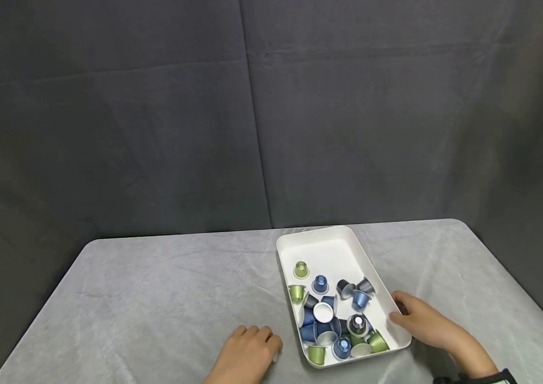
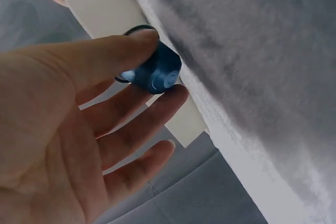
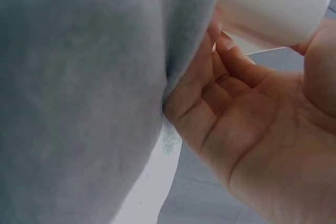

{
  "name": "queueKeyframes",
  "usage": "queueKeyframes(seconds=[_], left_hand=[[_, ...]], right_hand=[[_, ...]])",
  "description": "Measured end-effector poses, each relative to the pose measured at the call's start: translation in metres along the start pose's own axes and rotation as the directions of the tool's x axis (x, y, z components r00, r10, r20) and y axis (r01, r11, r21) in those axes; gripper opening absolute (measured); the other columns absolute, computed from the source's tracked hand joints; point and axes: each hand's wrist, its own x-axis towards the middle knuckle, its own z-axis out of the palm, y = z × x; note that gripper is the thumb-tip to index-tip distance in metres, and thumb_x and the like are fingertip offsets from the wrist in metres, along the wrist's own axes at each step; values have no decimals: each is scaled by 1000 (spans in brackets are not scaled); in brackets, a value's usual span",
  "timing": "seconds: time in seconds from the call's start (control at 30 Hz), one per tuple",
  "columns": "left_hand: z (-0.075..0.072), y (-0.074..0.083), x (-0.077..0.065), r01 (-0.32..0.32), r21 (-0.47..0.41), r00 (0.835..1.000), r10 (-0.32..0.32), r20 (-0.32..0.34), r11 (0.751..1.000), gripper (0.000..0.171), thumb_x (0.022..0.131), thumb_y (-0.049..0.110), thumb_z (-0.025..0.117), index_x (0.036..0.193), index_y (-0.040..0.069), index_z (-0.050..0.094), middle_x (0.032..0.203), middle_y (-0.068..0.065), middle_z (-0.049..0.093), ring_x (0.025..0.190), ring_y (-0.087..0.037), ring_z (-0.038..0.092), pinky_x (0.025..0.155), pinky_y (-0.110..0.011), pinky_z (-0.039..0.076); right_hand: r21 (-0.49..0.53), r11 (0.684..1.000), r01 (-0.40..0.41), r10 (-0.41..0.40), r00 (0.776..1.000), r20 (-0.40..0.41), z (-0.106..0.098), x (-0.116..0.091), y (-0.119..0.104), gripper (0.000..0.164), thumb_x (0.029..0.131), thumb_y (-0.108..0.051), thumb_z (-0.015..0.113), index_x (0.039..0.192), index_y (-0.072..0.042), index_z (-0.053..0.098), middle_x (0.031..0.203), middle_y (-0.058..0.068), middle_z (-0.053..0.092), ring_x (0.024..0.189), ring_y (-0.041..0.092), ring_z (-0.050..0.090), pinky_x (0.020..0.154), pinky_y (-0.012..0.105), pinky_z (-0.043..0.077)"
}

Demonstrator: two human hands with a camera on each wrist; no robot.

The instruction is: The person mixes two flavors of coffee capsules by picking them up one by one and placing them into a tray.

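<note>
In the left wrist view, a blue coffee capsule (image 2: pixel 164 69) is pinched between the thumb and fingers of my left hand (image 2: pixel 89 114). The head view shows that left hand (image 1: pixel 245 354) low over the table, just left of a white tray (image 1: pixel 326 250), where its back hides most of the capsule. Blue, green and dark coffee capsules lie mixed in the tray, mostly in its near half. My right hand (image 1: pixel 425 322) grips the tray by its right side near the front corner. In the right wrist view, its fingers (image 3: pixel 236 59) curl by the white wall.
A pale grey cloth covers the table (image 1: pixel 170 293). Behind it hangs a dark grey curtain (image 1: pixel 156 133). The tray stands slightly turned, its far end close to the table's back edge.
</note>
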Motion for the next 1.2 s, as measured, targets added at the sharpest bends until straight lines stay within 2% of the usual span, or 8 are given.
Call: queueKeyframes(seconds=[0.17,0.27,0.4,0.57,0.67,0.87,0.97,1.2], left_hand=[[-4,-1,2,6,21,1000,-6,8,1000,23,77,30,83,93,19,70,83,6,62,72,-10,59,64,-25,44],[-3,-1,2,6,43,999,-5,-39,999,36,74,36,85,100,17,68,85,6,63,73,-10,60,63,-25,44],[-3,2,2,27,27,990,-23,-139,999,40,72,27,85,104,13,65,87,5,63,73,-12,61,64,-26,45],[-6,3,3,51,-92,985,-66,-159,994,31,76,3,76,103,8,62,89,1,62,74,-13,61,66,-28,50],[-7,3,3,39,-111,981,-59,-184,993,31,76,-2,73,104,6,62,92,0,62,76,-13,61,66,-28,51],[-15,-1,5,59,-182,986,-86,-143,982,38,76,11,82,109,9,63,96,1,63,83,-15,63,68,-31,52],[-18,-4,7,73,-210,986,-102,-130,975,37,79,14,82,112,10,64,99,2,64,85,-16,63,70,-33,53],[-24,-9,18,36,-224,991,-65,-121,974,32,87,15,77,117,13,66,103,4,64,89,-12,62,79,-31,53]], right_hand=[[-5,1000,2,-2,1000,-3,0,0,1,21,93,-3,60,110,9,58,102,11,67,94,23,62,77,36,52],[-2,1000,-3,3,1000,-1,0,0,0,21,93,-3,60,110,9,58,102,11,67,94,23,62,77,37,52],[6,1000,-11,11,1000,-1,0,0,0,21,93,-3,59,110,10,58,102,11,66,93,22,61,77,38,52],[9,1000,-12,12,1000,-2,0,0,0,20,93,-3,60,109,9,58,101,11,66,93,22,61,77,38,51],[4,1000,-6,6,1000,-5,1,0,0,19,92,-3,60,108,8,58,100,10,66,92,22,60,77,38,51],[-3,1000,-13,13,1000,-11,-1,0,-1,20,93,-4,61,109,7,59,101,10,66,92,21,60,78,39,51],[1,1000,-17,17,1000,-10,-1,1,-3,20,92,-5,61,108,7,58,101,10,66,92,22,60,78,41,51],[8,1000,-14,15,1000,-15,-1,-2,-2,18,91,-3,61,107,7,59,98,9,66,90,21,60,77,39,51]])
